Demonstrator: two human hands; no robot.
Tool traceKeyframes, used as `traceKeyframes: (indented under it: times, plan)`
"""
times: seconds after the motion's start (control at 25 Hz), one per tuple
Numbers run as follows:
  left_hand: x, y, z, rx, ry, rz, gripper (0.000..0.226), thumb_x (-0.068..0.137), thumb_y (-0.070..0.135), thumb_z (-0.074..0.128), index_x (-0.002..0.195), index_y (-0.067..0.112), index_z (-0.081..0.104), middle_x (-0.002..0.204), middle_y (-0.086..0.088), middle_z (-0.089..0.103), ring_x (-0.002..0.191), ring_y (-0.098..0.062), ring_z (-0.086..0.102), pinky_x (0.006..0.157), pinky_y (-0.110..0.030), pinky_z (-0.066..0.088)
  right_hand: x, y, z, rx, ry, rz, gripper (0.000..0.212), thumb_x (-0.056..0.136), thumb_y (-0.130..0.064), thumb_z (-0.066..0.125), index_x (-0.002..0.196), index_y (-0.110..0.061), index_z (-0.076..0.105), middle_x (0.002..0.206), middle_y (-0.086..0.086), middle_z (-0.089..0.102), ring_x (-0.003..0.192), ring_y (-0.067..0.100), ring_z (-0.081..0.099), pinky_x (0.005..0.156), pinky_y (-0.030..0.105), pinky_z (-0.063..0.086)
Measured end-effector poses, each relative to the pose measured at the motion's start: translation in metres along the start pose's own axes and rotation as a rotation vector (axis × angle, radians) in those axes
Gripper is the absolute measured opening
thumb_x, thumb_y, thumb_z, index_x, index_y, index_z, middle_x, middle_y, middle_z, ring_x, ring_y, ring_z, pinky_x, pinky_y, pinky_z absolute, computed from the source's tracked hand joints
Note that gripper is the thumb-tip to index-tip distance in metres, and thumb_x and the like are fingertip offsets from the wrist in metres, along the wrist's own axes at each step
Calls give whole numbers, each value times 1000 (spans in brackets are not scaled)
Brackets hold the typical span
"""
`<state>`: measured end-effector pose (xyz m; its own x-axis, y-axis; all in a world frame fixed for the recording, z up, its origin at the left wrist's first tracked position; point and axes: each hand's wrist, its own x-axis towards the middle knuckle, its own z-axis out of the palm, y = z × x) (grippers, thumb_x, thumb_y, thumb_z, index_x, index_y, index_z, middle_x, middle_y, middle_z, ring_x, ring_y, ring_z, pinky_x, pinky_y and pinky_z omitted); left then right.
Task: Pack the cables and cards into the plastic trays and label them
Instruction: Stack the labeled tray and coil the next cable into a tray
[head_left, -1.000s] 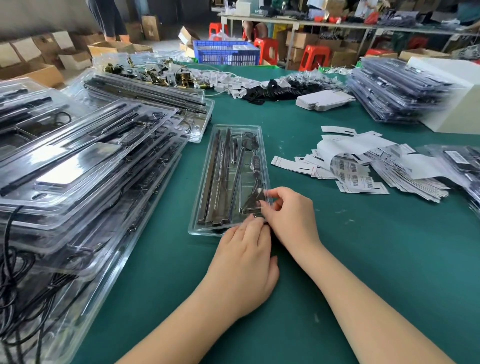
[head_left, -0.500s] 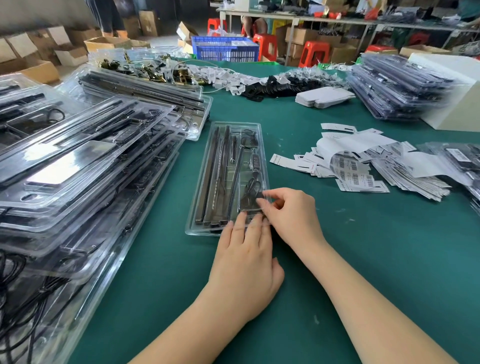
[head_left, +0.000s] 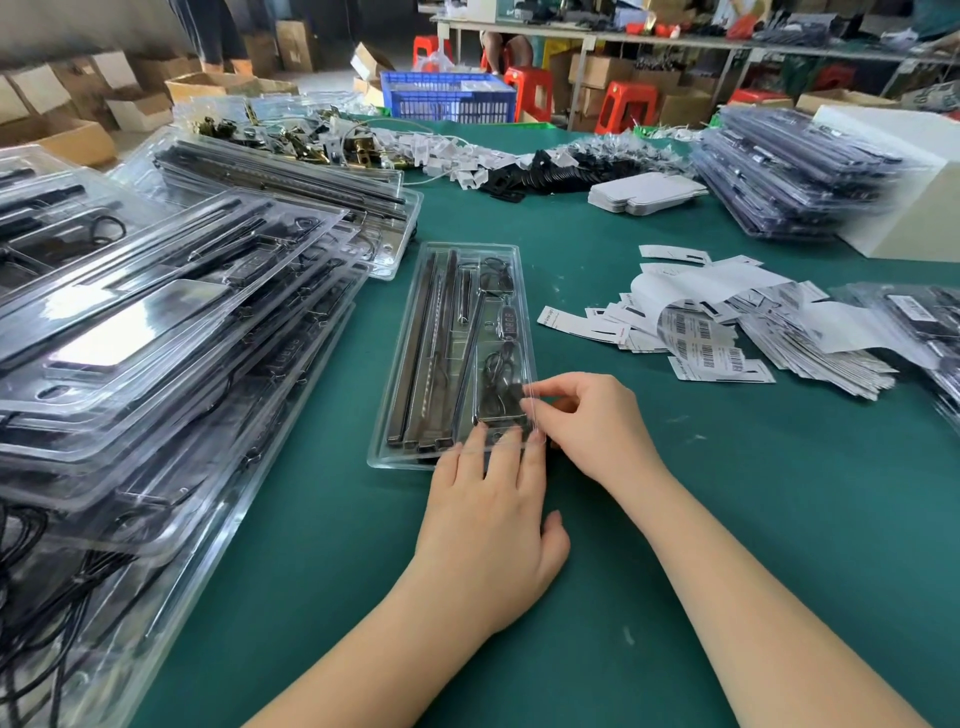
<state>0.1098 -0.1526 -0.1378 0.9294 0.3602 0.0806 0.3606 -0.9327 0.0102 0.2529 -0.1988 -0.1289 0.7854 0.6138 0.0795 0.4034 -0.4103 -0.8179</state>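
Observation:
A long clear plastic tray (head_left: 413, 322) lies lengthwise on the green table in front of me. It holds dark strips (head_left: 421, 353), a coiled black cable (head_left: 496, 384) and a small controller (head_left: 508, 325). My left hand (head_left: 488, 519) lies flat with straight fingers pressing on the tray's near end. My right hand (head_left: 587, 421) pinches the tray's near right edge between thumb and curled fingers, beside the cable pocket.
Tall piles of filled clear trays (head_left: 156, 338) crowd the left side. Loose barcode labels and paper cards (head_left: 701, 332) lie scattered to the right. More packed trays (head_left: 789, 176), a white box (head_left: 914, 197), white cards (head_left: 644, 192) and heaps of small parts (head_left: 545, 166) sit farther back.
My left hand's fingers have slid forward onto the tray's near end and spread flat. My right hand has kept its pinch at the near right edge.

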Motion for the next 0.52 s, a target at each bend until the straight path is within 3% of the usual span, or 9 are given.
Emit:
traceKeyframes:
  times: [0.2,0.32,0.44,0.52]
  plan:
    - [0,-4,0,-9,13,35,73,93,51,21,154,17,3,158,-1,17,146,-26,12,118,-39,10,-3,2,10,64,62,-39,8,85,-33,71,87,-29,78,73,-23,68,77,-10,61,64,3,43]
    - [1,-6,0,-16,12,42,73,90,52,20,154,17,6,155,2,23,145,-24,17,117,-38,13,-3,2,10,92,33,-32,8,86,-37,69,87,-35,76,69,-29,66,75,-10,61,61,5,42]
    - [0,-7,-2,-39,12,28,73,89,52,24,152,19,17,152,3,31,142,-25,25,114,-35,19,-4,3,9,99,-14,-25,14,88,-40,66,99,-41,74,77,-17,62,63,-7,54,58,8,34]
    - [0,-8,-3,-60,14,19,69,87,52,27,149,19,29,148,4,38,139,-25,31,111,-35,23,-4,4,9,12,-60,-55,21,90,-43,61,109,-43,70,86,-14,50,67,-7,48,60,6,33]
